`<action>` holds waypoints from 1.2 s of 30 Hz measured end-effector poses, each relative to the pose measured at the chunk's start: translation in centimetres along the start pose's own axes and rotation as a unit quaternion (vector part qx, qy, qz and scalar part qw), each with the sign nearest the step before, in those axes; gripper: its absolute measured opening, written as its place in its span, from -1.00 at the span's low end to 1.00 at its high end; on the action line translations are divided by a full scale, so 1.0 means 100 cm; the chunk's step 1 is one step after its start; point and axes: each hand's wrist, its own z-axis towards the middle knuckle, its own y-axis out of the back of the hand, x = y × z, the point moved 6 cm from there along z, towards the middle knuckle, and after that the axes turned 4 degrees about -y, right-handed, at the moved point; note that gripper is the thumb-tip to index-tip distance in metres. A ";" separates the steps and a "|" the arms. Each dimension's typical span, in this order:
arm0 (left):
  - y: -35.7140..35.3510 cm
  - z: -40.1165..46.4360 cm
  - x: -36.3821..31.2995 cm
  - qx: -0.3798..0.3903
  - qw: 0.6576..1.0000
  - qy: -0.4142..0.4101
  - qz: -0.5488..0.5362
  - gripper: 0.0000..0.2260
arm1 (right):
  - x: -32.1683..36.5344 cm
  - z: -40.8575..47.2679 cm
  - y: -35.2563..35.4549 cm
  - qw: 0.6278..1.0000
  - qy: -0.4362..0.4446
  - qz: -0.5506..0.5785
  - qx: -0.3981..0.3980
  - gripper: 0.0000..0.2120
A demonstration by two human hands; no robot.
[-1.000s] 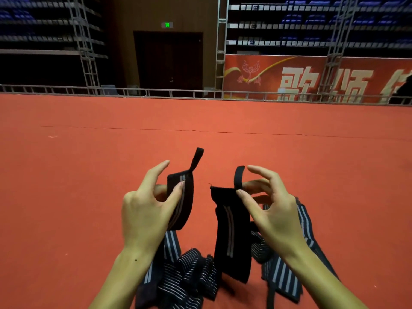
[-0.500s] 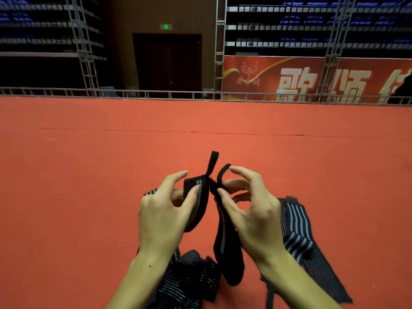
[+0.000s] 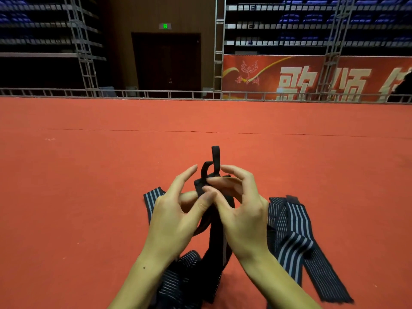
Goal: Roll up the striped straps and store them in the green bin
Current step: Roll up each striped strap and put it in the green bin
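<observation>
Two dark striped straps (image 3: 217, 233) hang from my hands, their black end loops (image 3: 215, 159) sticking up side by side above my fingers. My left hand (image 3: 176, 219) pinches one strap end between thumb and fingers. My right hand (image 3: 240, 210) pinches the other end, pressed against the first. The long tails trail down onto the red carpet: one bunch (image 3: 182, 279) below my wrists, another (image 3: 294, 239) spread out to the right. No green bin is in view.
Red carpet (image 3: 89, 186) stretches ahead to a low metal railing (image 3: 156, 93). Beyond it stand scaffold towers, a dark doorway (image 3: 167, 63), a red banner (image 3: 312, 76) and rows of blue seats.
My hands have come together, bringing the two strap ends from apart to pressed against each other. The loops now stand side by side.
</observation>
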 end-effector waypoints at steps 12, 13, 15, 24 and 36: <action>0.021 0.011 0.000 -0.085 0.984 0.050 -0.148 -0.60 | -0.021 0.015 0.023 0.993 -0.106 0.019 0.037 -0.52; 0.023 0.012 -0.002 -0.082 0.983 0.048 -0.155 -0.60 | -0.025 0.018 0.021 0.987 -0.140 0.041 0.067 -0.49; 0.025 0.015 -0.009 -0.068 0.984 0.037 -0.163 -0.60 | -0.028 0.020 0.008 0.961 -0.203 0.127 0.139 -0.48; 0.031 0.039 -0.028 -0.044 0.996 -0.039 -0.073 -0.65 | 0.001 0.056 -0.006 0.953 -0.208 0.204 0.089 -0.48; 0.048 0.077 -0.058 -0.086 0.991 -0.054 -0.087 -0.48 | 0.004 0.057 -0.015 0.948 -0.217 0.192 0.130 -0.45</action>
